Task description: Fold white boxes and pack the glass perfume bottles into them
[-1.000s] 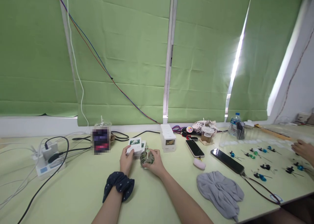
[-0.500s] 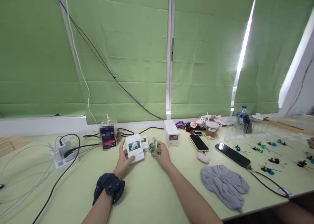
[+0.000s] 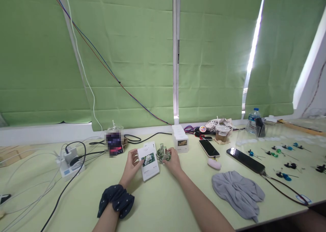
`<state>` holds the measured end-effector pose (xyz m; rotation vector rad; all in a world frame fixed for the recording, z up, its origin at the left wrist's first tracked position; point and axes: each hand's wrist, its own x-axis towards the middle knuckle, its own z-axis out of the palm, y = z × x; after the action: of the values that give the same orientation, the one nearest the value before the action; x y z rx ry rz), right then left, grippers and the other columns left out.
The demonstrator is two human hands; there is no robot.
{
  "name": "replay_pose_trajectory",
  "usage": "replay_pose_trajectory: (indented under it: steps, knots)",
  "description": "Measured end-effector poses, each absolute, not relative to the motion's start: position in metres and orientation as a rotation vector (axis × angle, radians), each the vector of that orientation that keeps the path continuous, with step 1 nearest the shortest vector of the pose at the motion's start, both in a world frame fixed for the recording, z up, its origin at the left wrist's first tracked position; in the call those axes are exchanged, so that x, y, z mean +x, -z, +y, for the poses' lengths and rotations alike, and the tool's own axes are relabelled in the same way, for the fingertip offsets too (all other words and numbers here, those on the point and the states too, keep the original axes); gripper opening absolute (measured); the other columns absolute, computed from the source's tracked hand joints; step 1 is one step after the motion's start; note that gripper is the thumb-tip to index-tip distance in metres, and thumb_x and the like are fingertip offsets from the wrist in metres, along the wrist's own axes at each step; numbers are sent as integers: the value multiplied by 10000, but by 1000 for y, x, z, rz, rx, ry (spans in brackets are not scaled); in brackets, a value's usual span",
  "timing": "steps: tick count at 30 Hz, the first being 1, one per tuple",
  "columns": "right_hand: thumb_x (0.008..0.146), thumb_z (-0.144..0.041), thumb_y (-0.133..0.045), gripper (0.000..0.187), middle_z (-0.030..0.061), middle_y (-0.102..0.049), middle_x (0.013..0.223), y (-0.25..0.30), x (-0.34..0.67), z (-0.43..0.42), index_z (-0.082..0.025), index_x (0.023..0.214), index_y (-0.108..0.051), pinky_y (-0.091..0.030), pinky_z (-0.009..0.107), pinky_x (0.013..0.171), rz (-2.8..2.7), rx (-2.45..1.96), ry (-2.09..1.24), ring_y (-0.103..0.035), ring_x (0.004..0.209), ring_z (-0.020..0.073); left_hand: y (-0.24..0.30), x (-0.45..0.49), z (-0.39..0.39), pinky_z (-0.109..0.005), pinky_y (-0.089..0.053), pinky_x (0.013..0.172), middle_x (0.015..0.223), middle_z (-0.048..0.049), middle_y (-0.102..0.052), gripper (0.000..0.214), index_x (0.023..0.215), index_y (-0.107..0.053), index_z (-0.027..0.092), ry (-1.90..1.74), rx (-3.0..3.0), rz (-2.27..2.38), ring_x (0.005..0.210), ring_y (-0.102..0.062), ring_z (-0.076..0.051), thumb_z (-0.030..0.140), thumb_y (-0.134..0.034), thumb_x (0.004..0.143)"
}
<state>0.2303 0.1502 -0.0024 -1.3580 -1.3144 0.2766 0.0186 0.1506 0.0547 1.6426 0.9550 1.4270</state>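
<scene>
My left hand (image 3: 131,167) grips a small white box (image 3: 148,161) with a flower picture on its face, tilted up off the pale green table (image 3: 158,205). A dark dotted scrunchie (image 3: 115,200) circles that wrist. My right hand (image 3: 173,161) is closed round a small round glass bottle (image 3: 163,154) with a metal spray top, just right of the box. The bottle rests on or just above the table; I cannot tell which.
A stack of white boxes (image 3: 180,140) stands behind the bottle. A blurred cup (image 3: 114,142) and a power strip (image 3: 69,164) with cables lie left. Two phones (image 3: 209,148) (image 3: 246,160), a pink object (image 3: 214,163), grey cloth (image 3: 238,193) and several small coloured tools (image 3: 280,164) lie right.
My left hand has lifted the white box from beside the bottle and tilted its picture face up towards me. The right hand stays on the bottle. The other person's hand has left the view.
</scene>
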Motion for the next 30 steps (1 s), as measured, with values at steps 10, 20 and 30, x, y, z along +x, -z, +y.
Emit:
replay_pose_trajectory:
  steps: [10, 20, 30]
  knots:
    - [797, -348, -604, 432, 108, -536, 1194, -32, 222, 129, -245, 1206, -509, -394, 443, 929, -1443, -1306, 36, -477, 1150, 293, -65, 25, 142, -315, -526, 763, 1158, -46, -523, 359, 1057, -445, 280, -1285, 1736, 833, 980, -602, -200, 412, -631, 779]
    - [893, -245, -461, 234, 93, -578, 1064, -50, 214, 117, -211, 796, -671, -425, 397, 935, -1488, -940, -23, -520, 1093, 233, -70, 27, 138, -256, -484, 763, 1097, -60, -415, 226, 660, -598, 172, -1264, 1858, 824, 1046, -528, -226, 379, -651, 734]
    - [700, -263, -663, 244, 88, -580, 1117, -49, 220, 116, -218, 936, -619, -384, 417, 969, -1608, -1013, 21, -498, 1128, 264, -65, 28, 139, -230, -490, 728, 1051, -58, -443, 272, 707, -655, 188, -1332, 1782, 903, 1024, -509, -211, 448, -613, 776]
